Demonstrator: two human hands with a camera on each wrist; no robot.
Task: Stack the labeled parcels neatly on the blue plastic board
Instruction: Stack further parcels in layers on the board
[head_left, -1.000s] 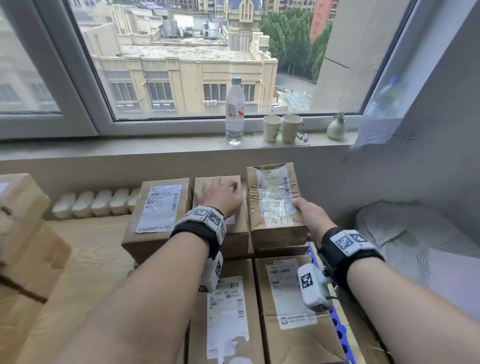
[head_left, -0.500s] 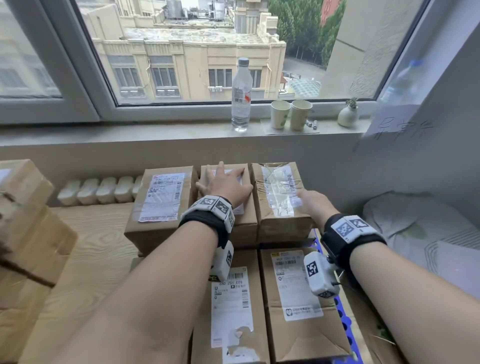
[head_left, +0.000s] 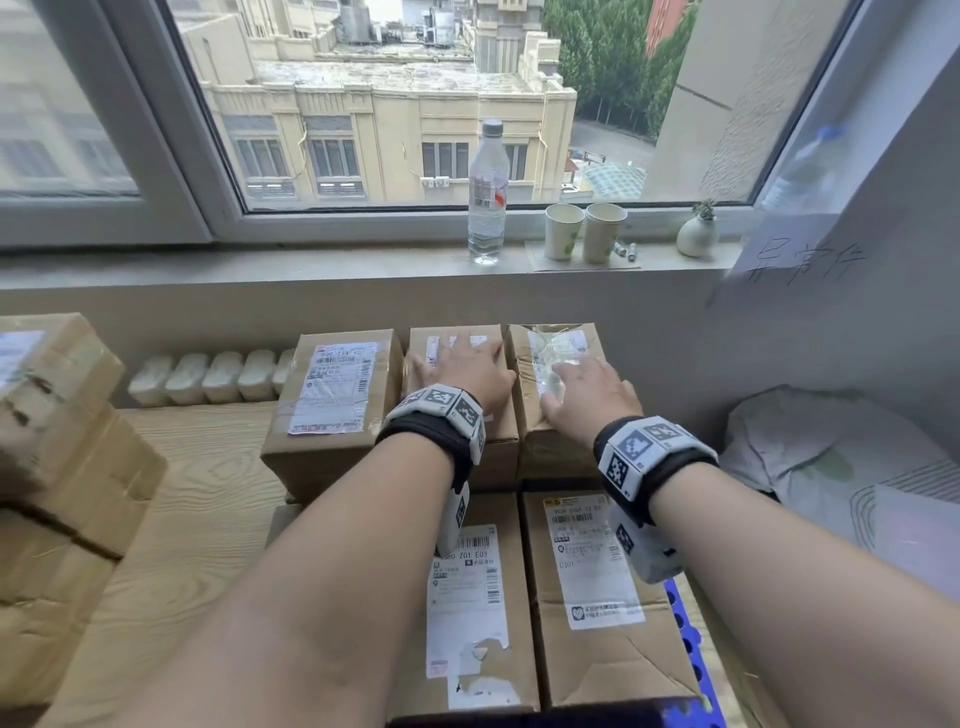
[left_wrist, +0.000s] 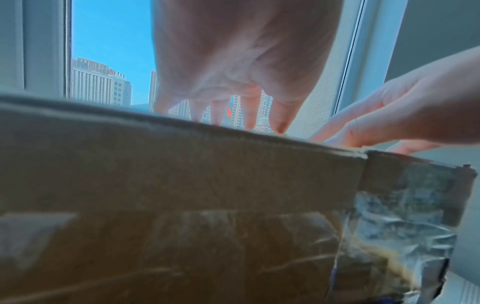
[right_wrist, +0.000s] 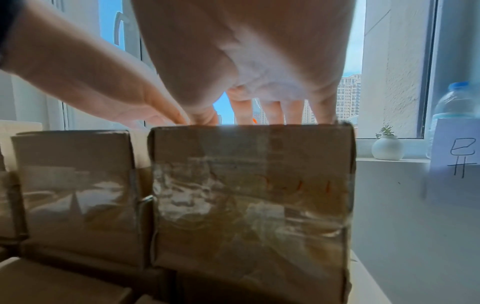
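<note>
Three brown labeled parcels sit side by side on a lower layer of parcels (head_left: 597, 582), which lies on the blue plastic board (head_left: 684, 639). My left hand (head_left: 452, 358) rests flat, fingers straight, on the middle parcel (head_left: 496, 441). My right hand (head_left: 576, 384) lies flat on the tape-wrapped right parcel (head_left: 556, 457). The left parcel (head_left: 332, 395) is untouched. In the left wrist view my left hand (left_wrist: 233, 82) touches the parcel's top edge (left_wrist: 182, 185). In the right wrist view my right hand (right_wrist: 259, 72) presses on the taped parcel (right_wrist: 249, 195).
More cardboard boxes (head_left: 57, 467) are piled at the left on the wooden surface (head_left: 197, 493). The windowsill behind holds a water bottle (head_left: 485, 192), two paper cups (head_left: 584, 231) and a small vase (head_left: 696, 236). A white bag (head_left: 831, 467) lies to the right by the wall.
My right hand has moved from the taped parcel's right side onto its top. That parcel now sits level beside the middle one. My left hand has flattened on the middle parcel.
</note>
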